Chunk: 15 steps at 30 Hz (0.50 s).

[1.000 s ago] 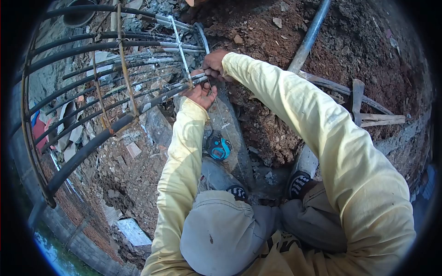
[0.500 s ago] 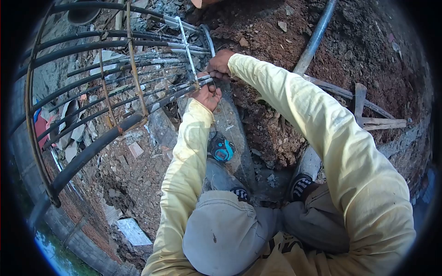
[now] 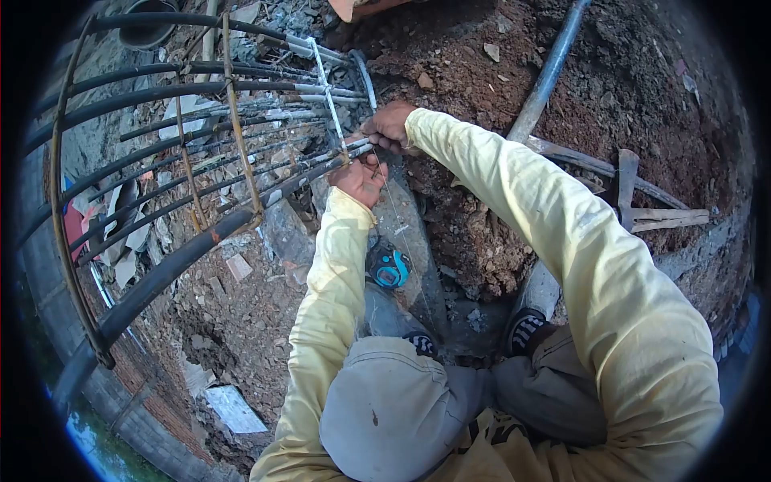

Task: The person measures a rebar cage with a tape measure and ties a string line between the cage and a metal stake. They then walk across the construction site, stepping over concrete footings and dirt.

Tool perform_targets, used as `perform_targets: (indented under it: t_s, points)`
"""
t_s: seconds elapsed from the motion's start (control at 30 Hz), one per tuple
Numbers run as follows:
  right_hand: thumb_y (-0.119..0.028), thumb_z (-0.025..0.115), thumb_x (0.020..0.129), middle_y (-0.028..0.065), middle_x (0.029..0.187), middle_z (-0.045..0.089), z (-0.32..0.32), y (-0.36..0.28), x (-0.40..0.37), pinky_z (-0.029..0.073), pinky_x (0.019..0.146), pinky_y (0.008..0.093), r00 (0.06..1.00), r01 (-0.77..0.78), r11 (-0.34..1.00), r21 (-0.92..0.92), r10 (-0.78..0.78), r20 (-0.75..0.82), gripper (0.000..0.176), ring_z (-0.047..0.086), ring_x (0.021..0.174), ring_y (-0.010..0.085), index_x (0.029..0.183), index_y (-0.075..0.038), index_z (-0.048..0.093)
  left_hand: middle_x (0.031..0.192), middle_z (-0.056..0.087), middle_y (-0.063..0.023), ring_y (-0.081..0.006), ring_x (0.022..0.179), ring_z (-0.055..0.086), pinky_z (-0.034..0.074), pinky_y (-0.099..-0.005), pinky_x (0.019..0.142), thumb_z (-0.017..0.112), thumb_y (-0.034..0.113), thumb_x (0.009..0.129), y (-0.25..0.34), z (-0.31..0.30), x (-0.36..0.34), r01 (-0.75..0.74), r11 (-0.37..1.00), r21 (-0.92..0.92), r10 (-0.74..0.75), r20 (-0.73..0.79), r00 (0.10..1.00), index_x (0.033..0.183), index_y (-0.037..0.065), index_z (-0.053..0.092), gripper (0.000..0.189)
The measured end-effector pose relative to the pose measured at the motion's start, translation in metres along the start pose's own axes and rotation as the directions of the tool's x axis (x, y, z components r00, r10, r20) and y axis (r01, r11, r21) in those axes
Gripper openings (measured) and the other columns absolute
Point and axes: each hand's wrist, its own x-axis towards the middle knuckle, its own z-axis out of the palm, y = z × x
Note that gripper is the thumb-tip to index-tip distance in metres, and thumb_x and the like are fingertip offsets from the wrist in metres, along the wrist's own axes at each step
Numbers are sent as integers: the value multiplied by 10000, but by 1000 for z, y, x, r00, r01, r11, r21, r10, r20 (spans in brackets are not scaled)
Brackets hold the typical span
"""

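Both my hands meet at the white-painted end of the lowest steel bar (image 3: pixel 293 177) of a rebar cage (image 3: pixel 152 93). My left hand (image 3: pixel 361 178) is closed around that end from below, palm up with curled fingers. From above, my right hand (image 3: pixel 390 126) pinches at the bar's tip, its fingertips pressed together. A thin string (image 3: pixel 393 201) hangs down from between the hands; exactly how the fingers hold it is partly hidden. Just left of the bar's end, a white-marked cross tie (image 3: pixel 327 88) crosses the cage. A blue and black tape measure (image 3: pixel 389 267) rests below my hands.
Loose reddish soil (image 3: pixel 458 88) rises ahead. A metal pipe (image 3: pixel 550 72) leans on it at the upper right. A wooden-handled tool (image 3: pixel 629 189) lies at the right. Broken tile (image 3: pixel 234 408) and rubble lie on the left, beside a brick wall (image 3: pixel 152 430).
The view has shifted slightly, so the cage and hands sit a little lower. My right hand has moved slightly right at the bar's tip; my left hand stays below it.
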Motion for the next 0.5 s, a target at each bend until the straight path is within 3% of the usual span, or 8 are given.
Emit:
perform_targets:
  t_s: [0.07,0.27,0.5]
  points:
    - [-169,610,776,16,555,476,0,0,1,277,351,259,1000,-15,1000,-7,15,-9,170,401,425,108,672,-43,566,709,546,81,-67,647,504,422,-352,707,559,311,863,-3,0,-3,-35,999,29,35,-31,999,927,208,575,121]
    - [-133,598,757,20,600,529,2,-5,3,332,382,278,999,45,990,-137,-47,-14,113,451,467,109,716,-28,599,702,494,84,-65,624,456,404,-348,705,586,316,843,6,2,0,54,996,76,-55,10,998,887,204,549,126]
    - [-157,612,769,12,631,558,-2,-4,5,331,387,271,1000,20,998,-60,-21,-3,126,459,472,91,754,-34,635,687,453,91,-59,580,385,358,-289,625,593,297,830,4,3,0,34,999,37,-34,-2,999,828,204,524,116]
